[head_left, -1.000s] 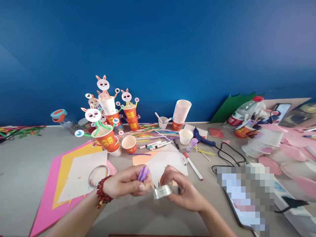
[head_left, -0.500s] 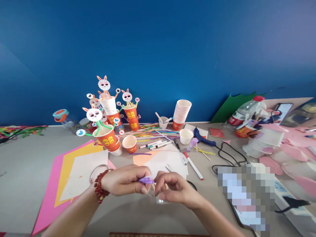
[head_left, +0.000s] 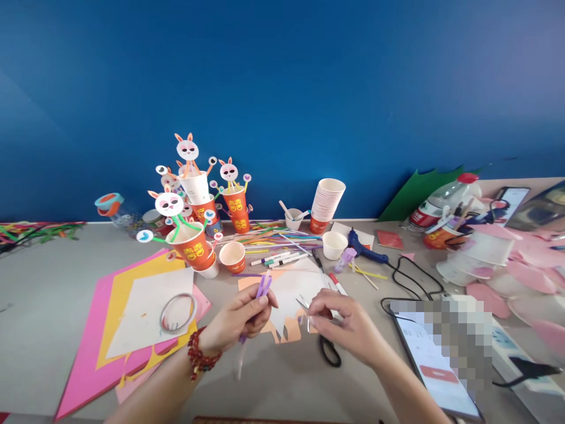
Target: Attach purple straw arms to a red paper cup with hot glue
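Observation:
My left hand [head_left: 247,315] is closed around a bundle of purple pipe cleaners [head_left: 263,285], their folded tops standing above the fingers. A pale strip [head_left: 241,360] hangs under that hand. To the right, my right hand [head_left: 342,321] pinches a small whitish piece [head_left: 308,324], too small to name surely. Partly hidden behind this hand are scissors [head_left: 330,351], with a black handle and blades pointing away. Between the hands lies cut orange paper [head_left: 289,331], by a white sheet [head_left: 300,288]. A roll of tape [head_left: 178,313] rests on paper at left.
Paper cups with rabbit figures [head_left: 188,244] stand at back left. Pens [head_left: 282,259] and loose pipe cleaners lie mid-table. A cup stack [head_left: 327,203], blue glue gun [head_left: 368,250] and its cable are behind. A phone [head_left: 435,359] and power strip [head_left: 507,341] occupy the right.
My hands have moved apart. The left one has turned the purple pipe cleaners upright and moved slightly left; the right one has shifted right, uncovering the orange paper and part of the scissors' handle.

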Demonstrator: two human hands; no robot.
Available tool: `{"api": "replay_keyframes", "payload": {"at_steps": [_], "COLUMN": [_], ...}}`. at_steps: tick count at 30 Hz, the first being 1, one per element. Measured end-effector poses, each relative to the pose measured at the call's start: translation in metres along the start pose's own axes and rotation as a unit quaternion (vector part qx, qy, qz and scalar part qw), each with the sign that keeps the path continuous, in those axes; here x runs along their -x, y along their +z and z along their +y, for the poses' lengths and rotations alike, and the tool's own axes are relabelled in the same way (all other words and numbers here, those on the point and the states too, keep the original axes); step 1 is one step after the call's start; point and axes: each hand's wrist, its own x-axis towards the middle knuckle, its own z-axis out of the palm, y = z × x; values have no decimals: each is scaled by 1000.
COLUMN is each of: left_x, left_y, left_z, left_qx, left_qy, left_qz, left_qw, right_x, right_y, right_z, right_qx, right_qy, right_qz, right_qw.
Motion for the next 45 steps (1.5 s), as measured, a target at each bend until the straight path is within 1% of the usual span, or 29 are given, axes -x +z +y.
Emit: {"api": "replay_keyframes", "payload": {"at_steps": [2,4,9,13,17,22,27,36,45], "left_x": [0,-1,-4,-5,-5,-6,-7,-10,-11], "left_y": [5,11,23,26,28,32,35,35,37], "left_z": [-1,-2,-7,-13,-15,-13,-14,-15,-15], "left_qx": [3,3,-7,-34,-54,-85,-90,-83,-80], "left_qy": [4,7,17,20,16,6,3,2,0], "left_qz": [27,38,56,55,49,69,90,100,107], "left_qw": [1000,999,998,998,997,994,992,992,991], "right_x": [-1,-3,-12,-18,-25,-33,-37,-40,-42], "right_y": [-5,-6,3,7,3,-2,-3,1,3], "right_z": [-4,-8,-19,-25,-31,-42,-48,-48,-46], "right_qx": [27,49,56,68,101,136,158,193,215], "right_qy": [-23,-35,-55,-65,-71,-89,-52,-5,-18], "right_qz": [0,5,13,11,10,5,4,3,16], "right_qw": [999,998,997,996,992,987,986,981,976]}}
